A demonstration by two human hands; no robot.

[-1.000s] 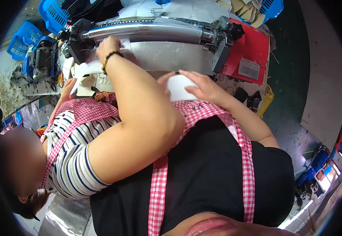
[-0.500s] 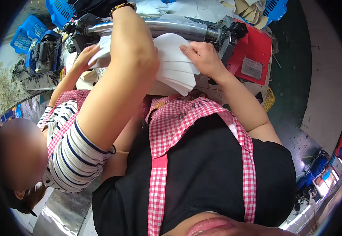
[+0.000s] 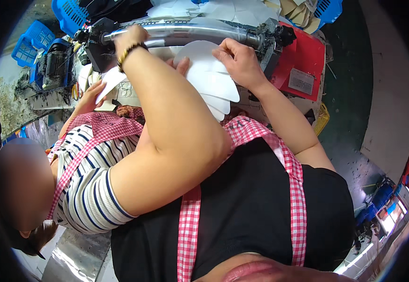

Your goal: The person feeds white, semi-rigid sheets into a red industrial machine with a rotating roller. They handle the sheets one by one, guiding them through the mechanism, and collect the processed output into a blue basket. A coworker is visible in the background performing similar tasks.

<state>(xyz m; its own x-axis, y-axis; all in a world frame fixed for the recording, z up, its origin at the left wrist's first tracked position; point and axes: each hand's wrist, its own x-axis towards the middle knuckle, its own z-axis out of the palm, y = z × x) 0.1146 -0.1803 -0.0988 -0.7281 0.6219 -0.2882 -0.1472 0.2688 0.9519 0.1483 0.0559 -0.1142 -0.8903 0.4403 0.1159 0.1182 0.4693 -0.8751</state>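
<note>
A fan of thin white curved sheets point(image 3: 205, 77) lies in front of my body, below the metal roller. My left hand point(image 3: 182, 66) grips its left edge; only some fingers show, the rest hidden behind the co-worker's arm. At the upper right edge of the fan, my right hand point(image 3: 240, 62) pinches a sheet between thumb and curled fingers. A co-worker's bare forearm point(image 3: 166, 94) crosses in front of me from the left. That person's braceleted hand point(image 3: 131, 40), blurred, is at the roller, and their other hand point(image 3: 94, 95) holds a white piece point(image 3: 110, 85).
The machine's shiny roller point(image 3: 181, 31) spans the far side, between dark end blocks point(image 3: 100, 46). A red panel point(image 3: 304, 61) stands at right. White sheets point(image 3: 242, 10) are heaped behind the roller. Blue baskets point(image 3: 32, 42) sit at far left.
The co-worker's braceleted hand has come down and left to the roller, and the elbow has swung right across me. Their white piece has moved down. My fan has shifted slightly lower.
</note>
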